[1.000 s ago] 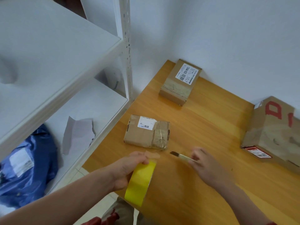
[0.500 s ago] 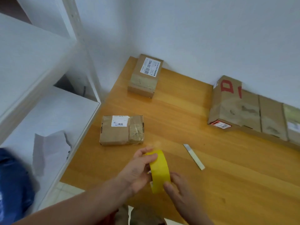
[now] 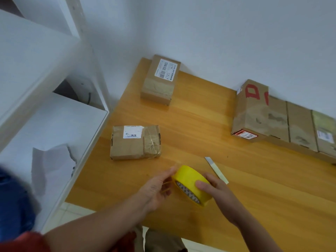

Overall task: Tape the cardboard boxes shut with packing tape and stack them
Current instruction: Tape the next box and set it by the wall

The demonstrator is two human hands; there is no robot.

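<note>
A yellow roll of packing tape [image 3: 189, 179] is held above the front of the wooden table [image 3: 200, 120]. My right hand [image 3: 216, 193] grips the roll from the right, thumb on its outer face. My left hand [image 3: 158, 186] pinches the free tape end at the roll's left side. A small cardboard box [image 3: 135, 142] with a white label lies flat just beyond my hands. A second small box [image 3: 161, 79] stands at the table's far corner by the wall. A large box with red letters [image 3: 258, 110] lies at the right.
A utility knife [image 3: 215, 169] lies on the table just right of the roll. A white metal shelf unit [image 3: 54, 110] stands left of the table, with torn white paper [image 3: 49, 160] on its lower shelf. More cardboard [image 3: 309, 130] continues to the right edge.
My right hand let go of the knife, which now lies on the table, and took hold of the roll. My left hand shifted from gripping the roll to pinching the tape end.
</note>
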